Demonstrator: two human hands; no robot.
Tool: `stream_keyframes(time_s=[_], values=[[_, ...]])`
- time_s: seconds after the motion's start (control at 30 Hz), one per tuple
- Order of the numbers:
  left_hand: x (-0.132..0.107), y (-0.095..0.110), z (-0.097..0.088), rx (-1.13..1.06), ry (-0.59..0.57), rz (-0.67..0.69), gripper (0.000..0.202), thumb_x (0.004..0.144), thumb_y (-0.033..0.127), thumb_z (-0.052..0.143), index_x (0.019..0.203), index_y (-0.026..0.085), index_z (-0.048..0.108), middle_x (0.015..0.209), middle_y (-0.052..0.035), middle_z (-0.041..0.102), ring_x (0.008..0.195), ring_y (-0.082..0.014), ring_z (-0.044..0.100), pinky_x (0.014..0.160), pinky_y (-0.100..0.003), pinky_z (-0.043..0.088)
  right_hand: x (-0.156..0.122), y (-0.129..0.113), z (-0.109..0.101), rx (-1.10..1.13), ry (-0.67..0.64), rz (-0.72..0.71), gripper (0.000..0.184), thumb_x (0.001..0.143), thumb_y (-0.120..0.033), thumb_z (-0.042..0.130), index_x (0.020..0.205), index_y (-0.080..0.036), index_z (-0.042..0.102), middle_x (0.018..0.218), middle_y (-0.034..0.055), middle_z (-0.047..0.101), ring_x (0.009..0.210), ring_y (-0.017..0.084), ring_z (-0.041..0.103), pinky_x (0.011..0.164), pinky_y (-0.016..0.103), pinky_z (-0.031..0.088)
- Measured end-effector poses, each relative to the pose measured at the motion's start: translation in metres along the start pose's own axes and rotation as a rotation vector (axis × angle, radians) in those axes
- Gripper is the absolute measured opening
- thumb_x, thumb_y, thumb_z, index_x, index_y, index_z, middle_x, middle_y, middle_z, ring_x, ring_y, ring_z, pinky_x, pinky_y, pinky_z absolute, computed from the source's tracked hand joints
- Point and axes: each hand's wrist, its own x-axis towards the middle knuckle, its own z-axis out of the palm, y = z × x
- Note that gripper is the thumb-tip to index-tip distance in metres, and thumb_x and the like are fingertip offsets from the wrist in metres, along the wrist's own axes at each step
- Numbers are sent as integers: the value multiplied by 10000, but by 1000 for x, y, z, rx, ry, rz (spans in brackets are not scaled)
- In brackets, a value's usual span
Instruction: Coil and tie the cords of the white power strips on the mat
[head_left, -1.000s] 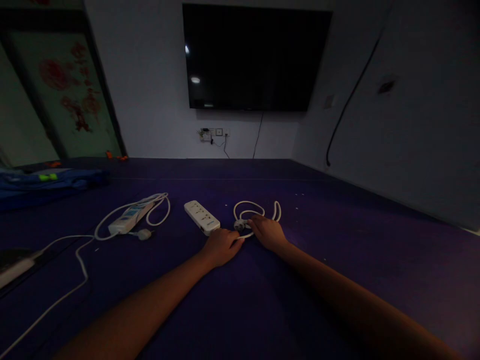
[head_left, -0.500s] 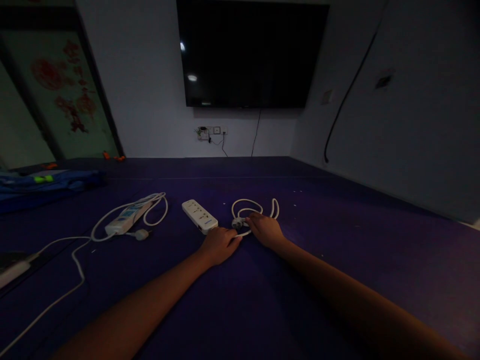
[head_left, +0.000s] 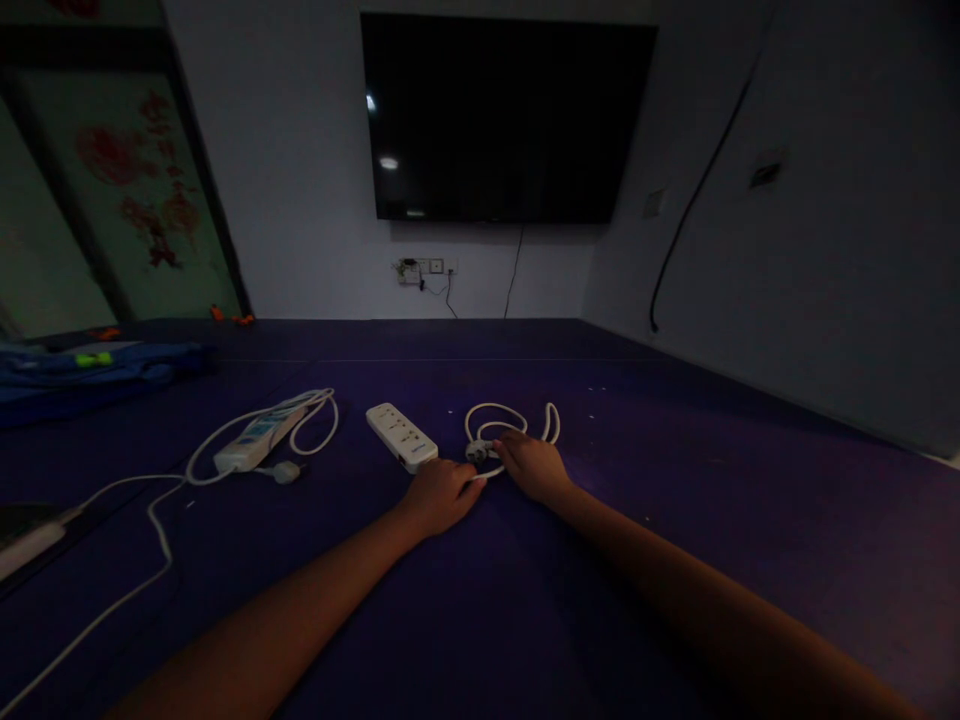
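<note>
A white power strip (head_left: pixel 401 436) lies flat on the purple surface, sockets up. At its near end my left hand (head_left: pixel 442 497) is closed round the white cord (head_left: pixel 491 472) where it leaves the strip. My right hand (head_left: pixel 532 466) is closed on the looped cord just behind the plug (head_left: pixel 477 452), whose pins point toward the left hand. Cord loops rise behind the right hand's knuckles. What lies under both palms is hidden.
To the left lies another power strip (head_left: pixel 262 435) with its cord looped over it and its plug (head_left: pixel 286 472) beside it. A third white strip (head_left: pixel 30 548) shows at the left edge. Blue cloth (head_left: pixel 142 365) lies farther back. A television (head_left: pixel 510 120) hangs on the wall.
The whole scene sits slightly lower in view as the camera tilts. Both hands keep their places on the cord, with no clear movement of the strip or plug.
</note>
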Motion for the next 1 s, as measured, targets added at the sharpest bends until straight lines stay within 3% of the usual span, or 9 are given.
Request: stream_keyframes(time_s=[1.0], values=[[0,0,0,15,14,7,376,879,381,334,719,168,598,625,-35,604,598,-149,551,570,-254,351,-1,-2,-2,-26,14,-26,456,933,-384,175,993,-182,580,1023,81,615,859,183,604,643,241,406]])
